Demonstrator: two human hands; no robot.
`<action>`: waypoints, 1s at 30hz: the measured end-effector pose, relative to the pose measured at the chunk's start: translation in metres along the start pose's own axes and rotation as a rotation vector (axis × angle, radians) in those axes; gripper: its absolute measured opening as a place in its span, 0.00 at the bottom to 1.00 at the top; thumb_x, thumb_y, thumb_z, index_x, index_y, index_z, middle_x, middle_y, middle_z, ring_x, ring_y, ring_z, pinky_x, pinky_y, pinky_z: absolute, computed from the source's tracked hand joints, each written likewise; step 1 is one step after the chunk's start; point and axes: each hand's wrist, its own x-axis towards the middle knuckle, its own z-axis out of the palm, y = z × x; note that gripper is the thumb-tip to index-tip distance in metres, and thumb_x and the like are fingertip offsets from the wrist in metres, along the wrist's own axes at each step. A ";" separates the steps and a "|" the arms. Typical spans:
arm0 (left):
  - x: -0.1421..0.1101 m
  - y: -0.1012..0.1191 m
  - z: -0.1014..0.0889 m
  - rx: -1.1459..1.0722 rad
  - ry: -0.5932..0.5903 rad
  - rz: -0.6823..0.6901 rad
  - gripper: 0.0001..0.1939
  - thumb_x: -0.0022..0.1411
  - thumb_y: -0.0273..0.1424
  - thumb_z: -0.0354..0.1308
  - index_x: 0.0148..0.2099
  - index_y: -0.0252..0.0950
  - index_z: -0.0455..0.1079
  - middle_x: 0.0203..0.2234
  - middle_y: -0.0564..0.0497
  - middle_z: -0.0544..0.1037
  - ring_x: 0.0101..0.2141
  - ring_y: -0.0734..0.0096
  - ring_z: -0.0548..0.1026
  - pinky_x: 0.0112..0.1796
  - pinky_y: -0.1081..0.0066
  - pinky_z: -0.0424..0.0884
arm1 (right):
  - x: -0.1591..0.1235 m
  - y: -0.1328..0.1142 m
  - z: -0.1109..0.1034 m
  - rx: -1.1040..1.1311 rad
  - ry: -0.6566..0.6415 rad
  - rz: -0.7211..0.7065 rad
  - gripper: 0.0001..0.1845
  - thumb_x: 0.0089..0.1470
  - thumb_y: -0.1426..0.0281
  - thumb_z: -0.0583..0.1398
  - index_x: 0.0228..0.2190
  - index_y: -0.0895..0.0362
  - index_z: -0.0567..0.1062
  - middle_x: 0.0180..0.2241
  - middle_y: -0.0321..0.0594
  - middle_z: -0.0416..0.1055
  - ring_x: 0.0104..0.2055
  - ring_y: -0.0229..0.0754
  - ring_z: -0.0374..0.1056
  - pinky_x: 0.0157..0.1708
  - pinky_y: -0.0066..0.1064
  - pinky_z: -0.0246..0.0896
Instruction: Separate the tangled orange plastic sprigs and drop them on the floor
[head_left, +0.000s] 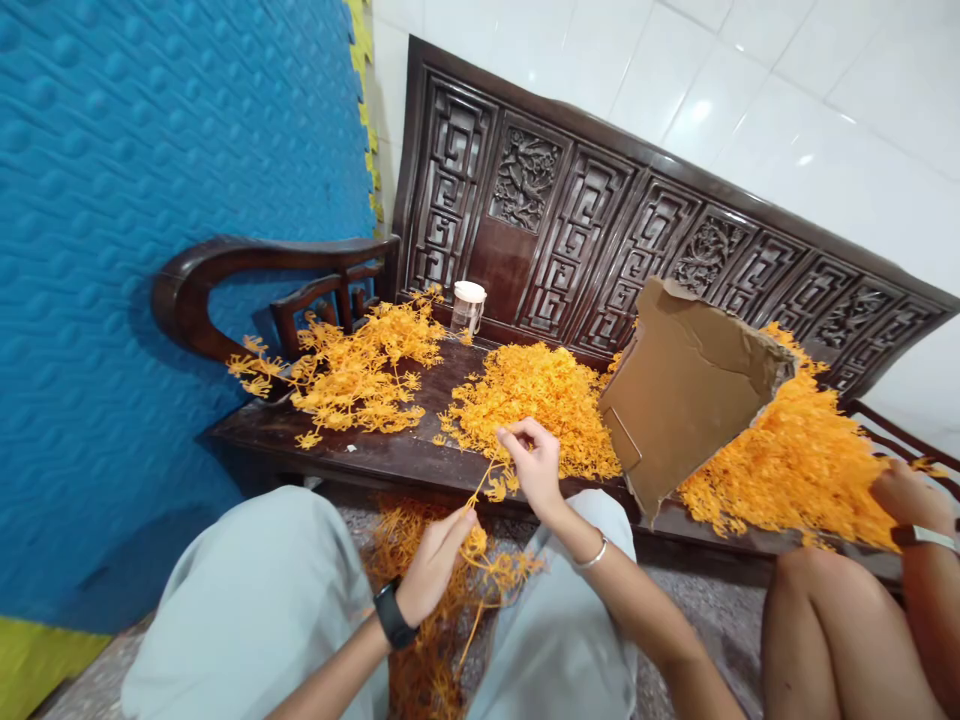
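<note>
My left hand (435, 562), with a black watch on its wrist, is closed round the stem of an orange plastic flower sprig (504, 572). The sprig's branching tips hang below and to the right, between my knees. Higher up, my right hand (535, 466) is pinched at the upper end of a thin orange strand running up from the left hand. Its fingertips hide what exactly they grip. Just behind the right hand lies a heap of small orange plastic pieces (536, 400) on the dark wooden bench (442, 385).
More orange sprigs (352, 370) lie at the bench's left end by a lidded clear jar (468, 308). A cardboard piece (690, 390) leans beside a larger orange pile (795, 460). A co-worker's hand (911, 495) touches that pile. Orange stems (420, 620) cover the floor between my legs.
</note>
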 end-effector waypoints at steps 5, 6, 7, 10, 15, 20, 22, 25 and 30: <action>-0.009 -0.003 0.002 0.060 -0.064 0.062 0.18 0.55 0.44 0.47 0.20 0.37 0.58 0.16 0.56 0.59 0.21 0.73 0.58 0.24 0.74 0.57 | 0.040 -0.004 -0.037 0.064 0.401 -0.086 0.11 0.44 0.65 0.59 0.19 0.60 0.68 0.20 0.33 0.62 0.24 0.32 0.56 0.26 0.25 0.53; -0.015 -0.008 0.002 0.080 -0.095 0.071 0.18 0.54 0.43 0.48 0.19 0.37 0.57 0.15 0.56 0.59 0.21 0.73 0.59 0.24 0.74 0.57 | 0.056 -0.007 -0.056 0.114 0.619 -0.108 0.11 0.43 0.65 0.59 0.19 0.60 0.68 0.20 0.32 0.62 0.23 0.31 0.56 0.25 0.25 0.53; -0.021 -0.014 0.002 0.175 -0.183 0.093 0.19 0.56 0.42 0.47 0.19 0.37 0.59 0.14 0.57 0.58 0.19 0.74 0.58 0.23 0.74 0.56 | 0.073 -0.009 -0.076 0.173 0.795 -0.107 0.11 0.42 0.64 0.59 0.20 0.60 0.68 0.20 0.32 0.61 0.22 0.30 0.54 0.23 0.24 0.51; -0.032 -0.029 0.004 0.379 -0.295 0.140 0.18 0.58 0.39 0.46 0.20 0.37 0.62 0.14 0.57 0.60 0.19 0.73 0.61 0.24 0.74 0.56 | 0.115 -0.018 -0.127 0.215 0.840 -0.199 0.13 0.40 0.63 0.60 0.26 0.61 0.71 0.23 0.33 0.64 0.23 0.29 0.55 0.22 0.23 0.49; -0.012 -0.033 0.005 0.332 -0.229 0.114 0.19 0.59 0.41 0.43 0.22 0.37 0.63 0.16 0.55 0.65 0.22 0.71 0.64 0.25 0.74 0.60 | 0.143 -0.010 -0.134 0.069 0.404 -0.190 0.14 0.40 0.63 0.60 0.25 0.63 0.72 0.22 0.34 0.66 0.24 0.30 0.58 0.24 0.23 0.52; -0.006 -0.031 0.002 0.213 -0.084 0.065 0.20 0.55 0.45 0.46 0.21 0.36 0.65 0.18 0.53 0.69 0.24 0.69 0.66 0.27 0.72 0.63 | 0.169 0.019 -0.110 0.035 0.233 0.041 0.17 0.32 0.66 0.64 0.26 0.61 0.69 0.18 0.31 0.64 0.20 0.30 0.57 0.22 0.24 0.51; -0.008 -0.031 0.002 0.188 -0.072 0.037 0.20 0.53 0.45 0.47 0.21 0.36 0.66 0.18 0.52 0.70 0.24 0.69 0.66 0.27 0.72 0.64 | 0.180 0.026 -0.107 0.015 0.204 0.087 0.15 0.31 0.67 0.64 0.24 0.62 0.70 0.18 0.32 0.65 0.21 0.30 0.58 0.22 0.24 0.50; -0.009 -0.029 0.002 0.138 -0.040 -0.023 0.18 0.51 0.45 0.50 0.21 0.36 0.66 0.19 0.52 0.70 0.25 0.69 0.66 0.27 0.72 0.64 | 0.191 0.029 -0.106 -0.023 0.201 0.101 0.13 0.31 0.68 0.64 0.22 0.63 0.70 0.19 0.34 0.66 0.22 0.30 0.58 0.22 0.23 0.50; 0.000 -0.026 -0.001 0.035 -0.040 -0.087 0.15 0.53 0.43 0.49 0.27 0.36 0.65 0.18 0.55 0.66 0.20 0.75 0.63 0.21 0.76 0.59 | 0.164 0.005 -0.099 0.046 0.038 -0.008 0.14 0.39 0.64 0.61 0.29 0.61 0.72 0.23 0.33 0.67 0.24 0.30 0.61 0.24 0.22 0.54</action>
